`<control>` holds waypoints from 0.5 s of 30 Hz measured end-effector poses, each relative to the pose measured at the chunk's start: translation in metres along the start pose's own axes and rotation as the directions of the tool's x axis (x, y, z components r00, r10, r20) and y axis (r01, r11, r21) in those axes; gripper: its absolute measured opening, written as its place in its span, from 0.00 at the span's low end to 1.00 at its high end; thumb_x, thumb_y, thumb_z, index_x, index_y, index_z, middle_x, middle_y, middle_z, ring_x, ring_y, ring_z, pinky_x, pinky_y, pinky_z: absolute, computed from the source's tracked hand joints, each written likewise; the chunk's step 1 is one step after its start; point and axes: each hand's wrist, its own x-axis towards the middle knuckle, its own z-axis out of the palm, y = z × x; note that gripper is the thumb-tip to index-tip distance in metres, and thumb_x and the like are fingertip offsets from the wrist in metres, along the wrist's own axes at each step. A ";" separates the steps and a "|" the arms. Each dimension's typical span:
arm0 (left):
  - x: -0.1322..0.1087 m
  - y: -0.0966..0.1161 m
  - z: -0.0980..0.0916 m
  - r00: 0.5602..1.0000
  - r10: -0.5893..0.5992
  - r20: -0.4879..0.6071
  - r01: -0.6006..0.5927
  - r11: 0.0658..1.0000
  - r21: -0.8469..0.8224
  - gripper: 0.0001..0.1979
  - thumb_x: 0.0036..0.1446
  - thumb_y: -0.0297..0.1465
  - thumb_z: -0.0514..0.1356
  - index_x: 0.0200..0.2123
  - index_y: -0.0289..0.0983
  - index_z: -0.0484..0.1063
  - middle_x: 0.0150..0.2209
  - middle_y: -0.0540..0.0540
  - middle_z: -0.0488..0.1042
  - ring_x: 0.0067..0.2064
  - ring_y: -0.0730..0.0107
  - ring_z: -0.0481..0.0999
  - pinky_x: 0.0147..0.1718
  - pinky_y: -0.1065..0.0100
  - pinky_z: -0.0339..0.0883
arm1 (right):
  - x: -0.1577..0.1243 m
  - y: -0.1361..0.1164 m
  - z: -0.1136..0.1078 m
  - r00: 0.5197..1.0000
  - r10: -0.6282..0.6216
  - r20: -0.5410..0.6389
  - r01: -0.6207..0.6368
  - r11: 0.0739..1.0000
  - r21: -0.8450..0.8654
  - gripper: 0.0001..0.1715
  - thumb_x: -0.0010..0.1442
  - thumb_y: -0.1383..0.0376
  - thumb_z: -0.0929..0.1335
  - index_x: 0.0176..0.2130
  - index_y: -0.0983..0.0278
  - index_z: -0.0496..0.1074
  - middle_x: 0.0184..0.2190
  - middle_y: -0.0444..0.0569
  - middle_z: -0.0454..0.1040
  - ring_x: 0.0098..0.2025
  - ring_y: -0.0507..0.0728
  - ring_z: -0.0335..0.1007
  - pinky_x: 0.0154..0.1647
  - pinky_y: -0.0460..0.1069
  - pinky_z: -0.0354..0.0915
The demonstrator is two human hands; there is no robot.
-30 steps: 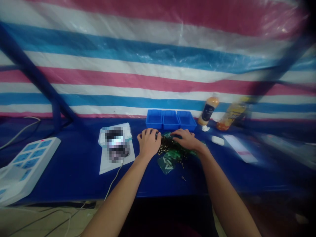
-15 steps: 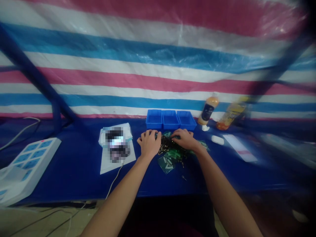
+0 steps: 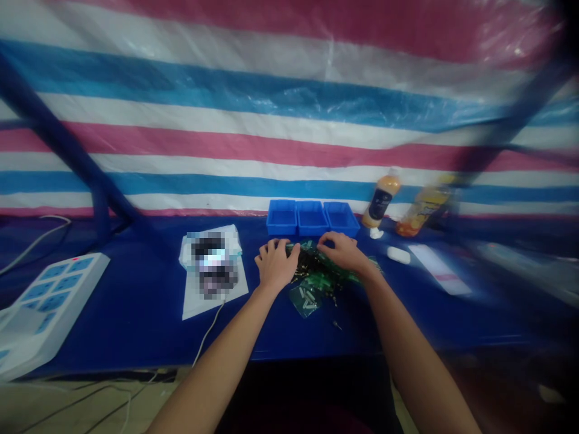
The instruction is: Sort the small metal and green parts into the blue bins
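A heap of small brass-coloured metal parts (image 3: pixel 312 265) lies on crumpled green-printed plastic bags (image 3: pixel 344 271) in the middle of the blue table (image 3: pixel 136 331). My left hand (image 3: pixel 275 263) rests with curled fingers at the heap's left edge. My right hand (image 3: pixel 341 252) curves over the heap's far right side, and its fingertips touch the bags. Whether either hand holds a part is hidden. Below the heap lies a small clear bag (image 3: pixel 305 301) with pale pieces inside. One loose brass part (image 3: pixel 337 325) sits apart, nearer me.
Several blue bins (image 3: pixel 312 218) stand in a row beyond my hands. To their right are an orange-capped bottle (image 3: pixel 382 202) and a yellow bottle (image 3: pixel 425 211). A pixelated object on white paper (image 3: pixel 212 307) lies left, beyond it a power strip (image 3: pixel 58 301).
Both hands have shifted slightly right over the heap, with the left fingertips now further onto its edge. The heap and bags look nearly unchanged.
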 end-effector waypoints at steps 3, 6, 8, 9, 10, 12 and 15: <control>-0.001 0.002 -0.001 0.999 0.035 0.030 -0.035 0.999 -0.005 0.27 0.62 0.55 0.43 0.51 0.48 0.71 0.58 0.42 0.67 0.60 0.44 0.61 0.55 0.43 0.56 | 0.002 0.002 -0.002 0.997 0.059 -0.040 -0.056 0.995 0.078 0.14 0.61 0.55 0.64 0.36 0.59 0.74 0.36 0.46 0.77 0.42 0.60 0.70 0.49 0.57 0.57; -0.001 0.003 -0.003 0.998 0.039 0.044 -0.039 0.999 -0.007 0.27 0.62 0.54 0.44 0.51 0.47 0.71 0.58 0.41 0.67 0.60 0.44 0.61 0.55 0.44 0.57 | 0.004 0.006 -0.004 0.993 0.103 -0.063 -0.089 0.977 0.193 0.17 0.61 0.53 0.62 0.31 0.61 0.71 0.28 0.44 0.74 0.35 0.57 0.68 0.42 0.52 0.59; -0.001 0.002 -0.002 0.998 0.045 0.050 -0.045 0.999 0.000 0.27 0.62 0.54 0.44 0.51 0.47 0.71 0.58 0.41 0.66 0.59 0.44 0.61 0.55 0.45 0.58 | 0.006 0.007 -0.003 0.992 0.109 -0.064 -0.084 0.948 0.308 0.19 0.60 0.52 0.62 0.26 0.62 0.68 0.23 0.44 0.70 0.30 0.55 0.64 0.35 0.50 0.58; -0.001 0.002 -0.002 0.997 0.051 0.053 -0.051 0.999 0.007 0.27 0.62 0.54 0.44 0.51 0.47 0.72 0.59 0.41 0.66 0.59 0.44 0.61 0.55 0.45 0.58 | 0.007 0.008 -0.003 0.992 0.111 -0.065 -0.079 0.925 0.372 0.20 0.59 0.52 0.62 0.24 0.62 0.66 0.21 0.43 0.68 0.28 0.54 0.62 0.33 0.49 0.57; -0.001 0.001 -0.001 0.997 0.057 0.054 -0.058 0.998 0.015 0.28 0.62 0.55 0.44 0.51 0.47 0.72 0.59 0.41 0.66 0.59 0.44 0.61 0.54 0.45 0.58 | 0.008 0.008 -0.003 0.991 0.117 -0.070 -0.075 0.897 0.435 0.21 0.58 0.52 0.62 0.22 0.62 0.64 0.20 0.43 0.66 0.26 0.53 0.60 0.31 0.48 0.56; -0.002 0.001 0.000 0.996 0.071 0.050 -0.073 0.997 0.032 0.28 0.63 0.55 0.43 0.52 0.47 0.71 0.59 0.41 0.65 0.59 0.44 0.61 0.54 0.44 0.57 | 0.010 0.010 -0.001 0.986 0.142 -0.092 -0.067 0.827 0.559 0.21 0.56 0.52 0.64 0.20 0.62 0.62 0.19 0.42 0.63 0.25 0.52 0.57 0.29 0.48 0.55; -0.003 0.003 -0.004 0.997 0.079 -0.006 -0.079 0.995 0.060 0.28 0.63 0.53 0.44 0.57 0.49 0.67 0.62 0.41 0.62 0.61 0.44 0.58 0.56 0.42 0.55 | 0.014 0.018 0.001 0.953 0.255 -0.164 -0.063 0.694 0.717 0.19 0.55 0.51 0.64 0.22 0.62 0.63 0.21 0.44 0.66 0.26 0.52 0.60 0.29 0.48 0.57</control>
